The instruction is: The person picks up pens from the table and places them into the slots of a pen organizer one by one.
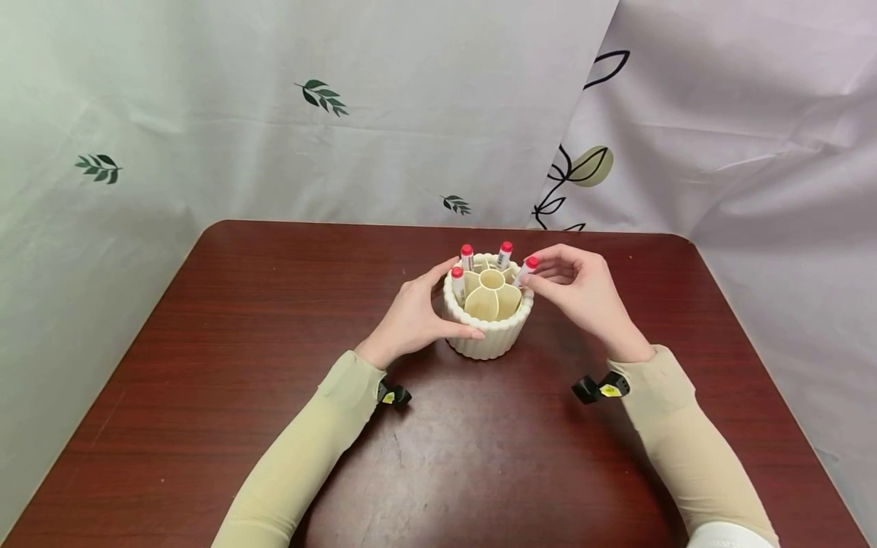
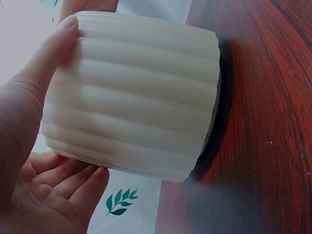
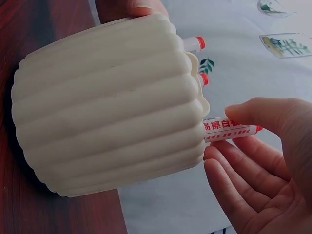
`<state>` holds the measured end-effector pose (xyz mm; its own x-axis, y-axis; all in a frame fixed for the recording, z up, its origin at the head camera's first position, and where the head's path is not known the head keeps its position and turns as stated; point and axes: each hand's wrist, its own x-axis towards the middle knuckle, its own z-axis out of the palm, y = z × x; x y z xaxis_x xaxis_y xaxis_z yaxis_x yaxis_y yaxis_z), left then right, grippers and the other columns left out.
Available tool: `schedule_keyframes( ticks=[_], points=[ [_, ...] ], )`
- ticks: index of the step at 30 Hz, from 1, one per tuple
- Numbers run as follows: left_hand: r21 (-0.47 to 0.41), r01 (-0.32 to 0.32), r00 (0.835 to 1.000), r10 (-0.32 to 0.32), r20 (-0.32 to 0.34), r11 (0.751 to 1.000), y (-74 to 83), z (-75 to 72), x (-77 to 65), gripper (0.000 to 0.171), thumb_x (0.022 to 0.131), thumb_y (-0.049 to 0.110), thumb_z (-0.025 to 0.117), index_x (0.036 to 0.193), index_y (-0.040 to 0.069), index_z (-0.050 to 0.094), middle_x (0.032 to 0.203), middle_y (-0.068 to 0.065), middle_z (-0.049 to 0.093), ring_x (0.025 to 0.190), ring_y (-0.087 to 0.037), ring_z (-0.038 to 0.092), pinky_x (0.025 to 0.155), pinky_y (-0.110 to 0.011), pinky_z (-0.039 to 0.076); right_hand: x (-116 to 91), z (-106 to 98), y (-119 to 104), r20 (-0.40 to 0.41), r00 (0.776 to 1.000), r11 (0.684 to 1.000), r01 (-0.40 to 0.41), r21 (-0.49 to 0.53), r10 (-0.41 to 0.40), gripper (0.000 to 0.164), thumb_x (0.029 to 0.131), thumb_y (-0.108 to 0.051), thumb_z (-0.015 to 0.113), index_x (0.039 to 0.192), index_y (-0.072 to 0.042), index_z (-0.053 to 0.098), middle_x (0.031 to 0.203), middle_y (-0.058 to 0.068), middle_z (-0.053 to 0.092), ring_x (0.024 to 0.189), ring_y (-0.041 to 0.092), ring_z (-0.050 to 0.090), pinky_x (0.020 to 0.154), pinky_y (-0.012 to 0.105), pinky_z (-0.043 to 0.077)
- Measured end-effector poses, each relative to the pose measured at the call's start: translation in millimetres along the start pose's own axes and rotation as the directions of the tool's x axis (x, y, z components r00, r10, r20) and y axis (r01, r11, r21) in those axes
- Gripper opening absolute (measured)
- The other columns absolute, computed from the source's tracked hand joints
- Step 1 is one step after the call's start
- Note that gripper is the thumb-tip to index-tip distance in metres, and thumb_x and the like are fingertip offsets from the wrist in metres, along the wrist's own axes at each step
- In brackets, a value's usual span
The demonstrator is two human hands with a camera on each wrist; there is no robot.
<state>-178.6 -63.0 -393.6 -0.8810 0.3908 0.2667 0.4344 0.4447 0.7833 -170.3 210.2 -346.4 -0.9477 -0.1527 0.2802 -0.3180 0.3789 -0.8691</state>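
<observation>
A cream ribbed pen holder (image 1: 488,341) with petal-shaped compartments stands on the table. My left hand (image 1: 414,313) grips its left side, thumb across the front and fingers round the back; the left wrist view shows them on the ribbed wall (image 2: 136,97). At the right rim, my right hand (image 1: 585,293) pinches a white whiteboard marker (image 3: 226,130) with red ends between thumb and fingers. The lower part of this marker is inside the holder, hidden by the wall. More red-tipped markers stand in other outer compartments, one at the left (image 1: 458,285) and two at the back (image 1: 505,255).
The dark red-brown wooden table (image 1: 226,358) carries the holder near its far edge. Behind it hangs a pale curtain (image 1: 384,152) with leaf prints. A small black camera sits on each wrist, such as the right wrist camera (image 1: 600,388).
</observation>
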Motion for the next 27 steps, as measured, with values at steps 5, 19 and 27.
schedule_keyframes(
  ticks=[5, 19, 27],
  points=[
    [0.003, -0.004, 1.0, 0.004, 0.001, 1.0, -0.1, 0.0, 0.1, 0.118, 0.059, 0.055, 0.097, 0.156, 0.016, 0.042, 0.147, 0.008, 0.054, 0.128, -0.002, 0.051, 0.105, -0.032, 0.043, 0.8, 0.9, 1.1, 0.005, 1.0, 1.0, -0.008, 0.007, 0.007, 0.025, 0.087, -0.019, 0.084, 0.106, -0.005, 0.075, 0.097, 0.008, 0.074, 0.084, 0.02, 0.072, 0.075, 0.026, 0.058],
    [-0.006, -0.008, 1.0, 0.008, -0.001, 1.0, 0.2, 0.1, 0.9, 0.118, 0.059, 0.054, 0.097, 0.156, 0.016, 0.042, 0.148, 0.009, 0.052, 0.128, -0.002, 0.051, 0.105, -0.029, 0.043, -5.1, -2.1, -37.8, -0.018, 1.0, 1.0, 0.009, -0.005, -0.009, 0.027, 0.089, -0.003, 0.078, 0.114, 0.004, 0.071, 0.104, 0.018, 0.073, 0.086, 0.02, 0.071, 0.077, 0.024, 0.057],
    [0.015, 0.005, 1.0, -0.005, 0.009, 1.0, -0.7, 0.2, -2.6, 0.125, 0.06, 0.06, 0.094, 0.161, 0.017, 0.033, 0.156, 0.006, 0.044, 0.136, -0.004, 0.042, 0.11, -0.034, 0.039, -7.9, -15.2, -40.3, -0.118, 0.993, 1.0, 0.006, -0.017, -0.008, 0.03, 0.093, -0.018, 0.077, 0.118, -0.002, 0.073, 0.105, 0.004, 0.075, 0.093, 0.013, 0.07, 0.083, 0.021, 0.053]
  ],
)
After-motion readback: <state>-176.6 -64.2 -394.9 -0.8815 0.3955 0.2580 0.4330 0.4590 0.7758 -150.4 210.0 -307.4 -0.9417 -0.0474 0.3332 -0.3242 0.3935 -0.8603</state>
